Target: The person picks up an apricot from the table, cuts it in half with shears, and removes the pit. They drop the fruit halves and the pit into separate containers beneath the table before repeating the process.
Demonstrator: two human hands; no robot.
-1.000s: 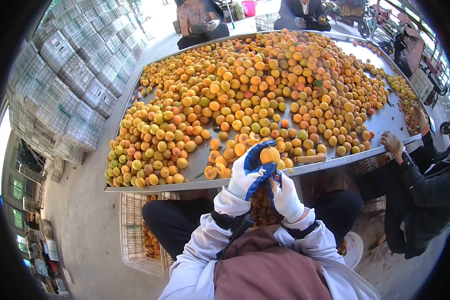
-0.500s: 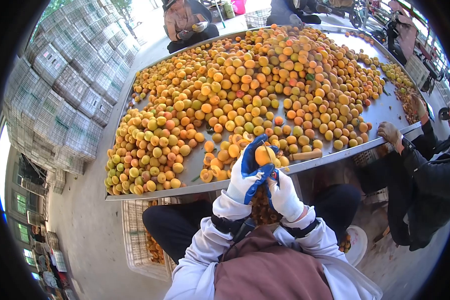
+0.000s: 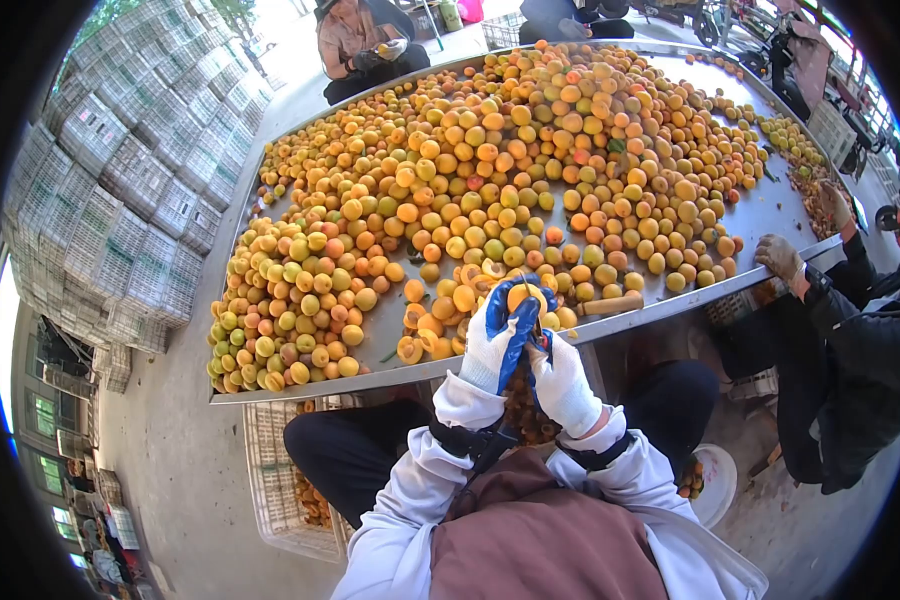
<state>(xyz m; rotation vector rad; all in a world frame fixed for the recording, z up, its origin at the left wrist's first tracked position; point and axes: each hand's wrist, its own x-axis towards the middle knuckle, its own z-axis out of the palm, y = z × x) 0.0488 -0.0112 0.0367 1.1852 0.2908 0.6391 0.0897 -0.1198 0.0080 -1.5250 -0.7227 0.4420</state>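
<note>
My left hand [image 3: 500, 335], in a white glove with blue coating, is closed around an apricot [image 3: 519, 296] above the near table edge. Against it, my right hand [image 3: 564, 382], gloved alike, is closed on a thin dark tool [image 3: 538, 322], mostly hidden by the fingers. Just beyond my hands lie halved apricots [image 3: 433, 338] on the metal table [image 3: 382, 352]. A large heap of whole apricots [image 3: 450, 180] spreads behind them. A short wooden piece [image 3: 613, 304] rests by the rim to the right of my hands.
Below the table stands a crate [image 3: 270, 480] with apricot pieces; a white bucket [image 3: 715, 485] is right of my legs. Another person's gloved hand [image 3: 778, 258] rests on the right rim. More people sit at the far side. Stacked crates [image 3: 120, 170] rise at left.
The apricot has turned in my left hand, whose fingers now cover more of it. Both hands stay close together in nearly the same place. The view has shifted slightly.
</note>
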